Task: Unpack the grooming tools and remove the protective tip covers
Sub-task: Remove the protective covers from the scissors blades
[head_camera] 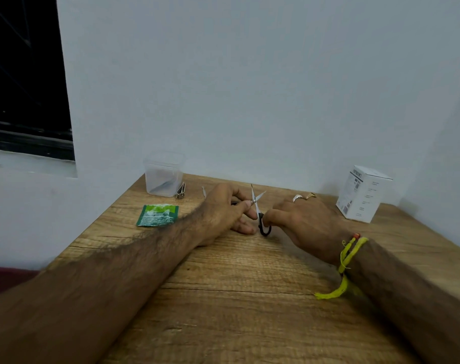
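The small scissors [257, 206] stand almost upright between the two hands, above the middle of the wooden table [236, 298] and closer to its far edge. The thin metal blades are spread in a narrow V and point up toward the wall; the black handle loops hang down near the table surface.

The left hand [223, 214] lies with its outer side on the wood, the fingers curled, and the thumb and forefinger pinch the scissors near the pivot screw. The right hand [302, 222] comes from the right with its back up, and its fingers are closed around one black loop. Two rings sit on this hand, and a yellow thread band [347, 258] is tied on the wrist with loose ends hanging. Both forearms stretch long over the near part of the table.

The table has a rough light-brown grain. At the far-left corner stands a clear plastic container [163, 173] with something grey inside, and a metal nail clipper [180, 191] leans just beside it. A small pale thin piece [203, 191] lies near the far edge; what it is I cannot tell. A green torn sachet [158, 215] lies flat near the left edge. A white cardboard box [363, 193] stands at the far-right corner. The near half of the table is bare wood under the arms.
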Available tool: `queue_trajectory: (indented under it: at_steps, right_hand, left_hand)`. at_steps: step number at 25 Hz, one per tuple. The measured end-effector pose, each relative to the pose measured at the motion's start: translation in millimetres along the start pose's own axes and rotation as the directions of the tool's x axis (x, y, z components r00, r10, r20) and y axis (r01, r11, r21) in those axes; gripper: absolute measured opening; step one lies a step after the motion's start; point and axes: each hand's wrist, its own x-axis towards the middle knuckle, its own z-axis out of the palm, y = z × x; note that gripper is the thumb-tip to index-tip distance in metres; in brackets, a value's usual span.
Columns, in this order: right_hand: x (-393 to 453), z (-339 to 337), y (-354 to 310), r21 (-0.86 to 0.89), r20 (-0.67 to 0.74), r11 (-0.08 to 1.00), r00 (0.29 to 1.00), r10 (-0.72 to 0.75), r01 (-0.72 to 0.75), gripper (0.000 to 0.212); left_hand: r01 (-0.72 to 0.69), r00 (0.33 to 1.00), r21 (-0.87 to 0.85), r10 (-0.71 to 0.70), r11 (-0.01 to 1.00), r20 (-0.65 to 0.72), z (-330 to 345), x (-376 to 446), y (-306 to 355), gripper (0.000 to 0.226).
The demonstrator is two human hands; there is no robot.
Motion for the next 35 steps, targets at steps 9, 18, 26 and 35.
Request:
queue_trajectory:
  at_steps: [9,18,26,35]
  right_hand:
    - [0,2,-6,0.179,0.003,0.976,0.992,0.127,-0.125,0.016]
    - [5,2,-9,0.93,0.365,-0.214,0.81,0.46,-0.298,0.01]
    - [6,5,-9,0.823,0.456,-0.526,0.801,0.387,-0.215,0.01]
    - [7,11,-13,0.9,0.362,-0.395,0.817,0.449,-0.182,0.007]
  left_hand:
    - [-0.045,0.999,0.015,0.045,0.999,-0.016,0,0,-3,0.01]
    - [-0.149,0.989,-0.037,0.149,0.988,0.003,0,-2,-5,0.023]
    - [-0.214,0.977,0.088,0.212,0.973,0.036,0,-6,-3,0.011]
    - [-0.222,0.975,0.034,0.222,0.974,0.003,0,-7,-1,0.011]
